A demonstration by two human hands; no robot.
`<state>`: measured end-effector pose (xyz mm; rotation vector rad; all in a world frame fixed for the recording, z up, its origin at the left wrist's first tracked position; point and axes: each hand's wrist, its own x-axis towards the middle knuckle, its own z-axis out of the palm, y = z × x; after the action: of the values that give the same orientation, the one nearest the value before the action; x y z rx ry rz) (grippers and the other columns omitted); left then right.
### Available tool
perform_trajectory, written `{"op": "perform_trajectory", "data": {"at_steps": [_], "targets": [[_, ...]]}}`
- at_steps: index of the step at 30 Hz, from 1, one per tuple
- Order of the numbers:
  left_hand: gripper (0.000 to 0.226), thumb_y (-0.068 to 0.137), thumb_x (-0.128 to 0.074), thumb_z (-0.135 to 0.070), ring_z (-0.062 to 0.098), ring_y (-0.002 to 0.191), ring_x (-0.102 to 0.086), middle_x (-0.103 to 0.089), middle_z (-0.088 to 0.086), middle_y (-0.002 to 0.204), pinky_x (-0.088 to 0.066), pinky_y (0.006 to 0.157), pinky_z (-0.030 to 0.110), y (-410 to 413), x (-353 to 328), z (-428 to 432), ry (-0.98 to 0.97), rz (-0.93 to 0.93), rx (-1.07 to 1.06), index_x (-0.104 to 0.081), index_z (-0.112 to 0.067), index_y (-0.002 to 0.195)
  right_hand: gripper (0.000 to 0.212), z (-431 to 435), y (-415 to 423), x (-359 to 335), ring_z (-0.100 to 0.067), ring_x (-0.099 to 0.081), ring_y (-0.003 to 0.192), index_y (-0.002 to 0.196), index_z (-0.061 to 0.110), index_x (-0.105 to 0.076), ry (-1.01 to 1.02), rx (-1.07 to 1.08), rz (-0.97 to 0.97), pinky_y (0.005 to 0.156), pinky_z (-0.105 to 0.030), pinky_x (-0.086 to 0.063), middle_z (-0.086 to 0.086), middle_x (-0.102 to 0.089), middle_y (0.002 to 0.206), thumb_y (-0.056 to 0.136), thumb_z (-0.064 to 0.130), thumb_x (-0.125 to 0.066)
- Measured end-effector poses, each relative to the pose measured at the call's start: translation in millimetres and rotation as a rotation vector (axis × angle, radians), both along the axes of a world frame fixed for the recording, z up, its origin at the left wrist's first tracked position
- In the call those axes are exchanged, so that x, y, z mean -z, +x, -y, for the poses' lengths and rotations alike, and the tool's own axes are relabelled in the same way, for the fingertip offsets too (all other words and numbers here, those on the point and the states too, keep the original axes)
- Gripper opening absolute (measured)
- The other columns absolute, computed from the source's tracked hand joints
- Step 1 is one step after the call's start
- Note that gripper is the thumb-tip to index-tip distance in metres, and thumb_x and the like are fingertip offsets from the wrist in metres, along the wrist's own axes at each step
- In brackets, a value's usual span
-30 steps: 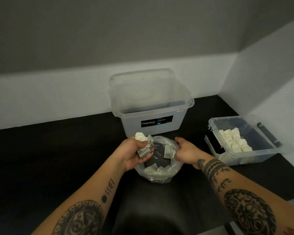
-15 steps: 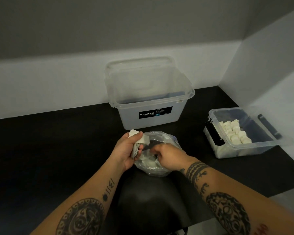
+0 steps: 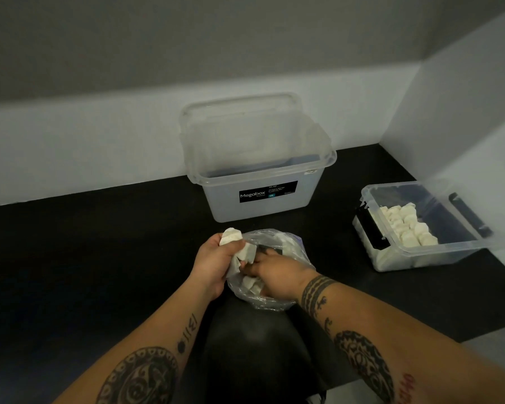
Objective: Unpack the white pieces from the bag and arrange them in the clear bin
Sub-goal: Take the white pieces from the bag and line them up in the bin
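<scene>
A clear plastic bag with white pieces inside sits on the black table, just in front of me. My left hand grips several white pieces at the bag's left rim. My right hand reaches down into the bag's mouth, its fingertips hidden among the pieces. At the right stands a small clear bin holding neat rows of white pieces.
A larger translucent bin with a black "Megabox" label stands behind the bag, against the white back wall. A white side wall runs close behind the small bin. The black table extends to the left.
My right hand went from the bag's right rim down into the bag. The left hand kept its hold on the white pieces. The view shifted slightly downward.
</scene>
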<state>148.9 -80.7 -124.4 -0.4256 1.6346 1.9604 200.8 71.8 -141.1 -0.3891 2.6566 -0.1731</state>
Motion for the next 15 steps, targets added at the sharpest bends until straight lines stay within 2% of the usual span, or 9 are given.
{"op": "perform_trajectory", "data": {"at_steps": [4, 6, 9, 12, 15], "targets": [[0.029, 0.093, -0.073, -0.011, 0.031, 0.101, -0.074, -0.073, 0.013, 0.111, -0.061, 0.071, 0.041, -2, 2, 0, -0.063, -0.014, 0.0, -0.065, -0.017, 0.12, 0.049, 0, 1, -2, -0.021, -0.052, 0.127, 0.139, 0.03, -0.055, -0.012, 0.053, 0.046, 0.109, -0.037, -0.044, 0.001, -0.053, 0.143, 0.092, 0.025, -0.068], [0.029, 0.093, -0.073, -0.011, 0.03, 0.099, -0.074, -0.073, 0.012, 0.11, -0.062, 0.073, 0.041, -3, 3, 0, -0.083, -0.02, -0.005, -0.065, -0.017, 0.12, 0.039, -1, 2, -8, -0.02, -0.06, 0.116, 0.13, 0.024, -0.061, -0.018, 0.097, 0.084, 0.103, -0.034, -0.048, 0.0, -0.061, 0.131, 0.092, 0.019, -0.068], [0.025, 0.095, -0.071, -0.011, 0.03, 0.097, -0.075, -0.073, 0.012, 0.11, -0.062, 0.071, 0.04, -3, 3, -1, -0.107, -0.036, -0.006, -0.066, -0.018, 0.119, 0.037, -2, 5, -13, -0.021, -0.062, 0.112, 0.127, 0.019, -0.063, 0.012, 0.114, 0.133, 0.101, -0.035, -0.05, 0.0, -0.062, 0.126, 0.091, 0.015, -0.069], [0.024, 0.097, -0.068, -0.011, 0.03, 0.097, -0.074, -0.072, 0.012, 0.111, -0.06, 0.066, 0.037, -3, 4, -3, -0.119, -0.036, -0.013, -0.065, -0.019, 0.12, 0.033, -2, 7, -18, -0.022, -0.064, 0.109, 0.125, 0.02, -0.063, 0.057, 0.098, 0.163, 0.098, -0.035, -0.052, -0.001, -0.065, 0.121, 0.092, 0.019, -0.069], [0.023, 0.098, -0.066, -0.011, 0.03, 0.096, -0.074, -0.072, 0.013, 0.111, -0.06, 0.065, 0.036, -5, 4, -3, -0.131, -0.04, -0.021, -0.065, -0.019, 0.12, 0.035, -4, 6, -31, -0.021, -0.061, 0.108, 0.127, 0.022, -0.059, -0.04, 0.143, 0.078, 0.09, -0.032, -0.049, -0.001, -0.063, 0.118, 0.093, 0.026, -0.068]]}}
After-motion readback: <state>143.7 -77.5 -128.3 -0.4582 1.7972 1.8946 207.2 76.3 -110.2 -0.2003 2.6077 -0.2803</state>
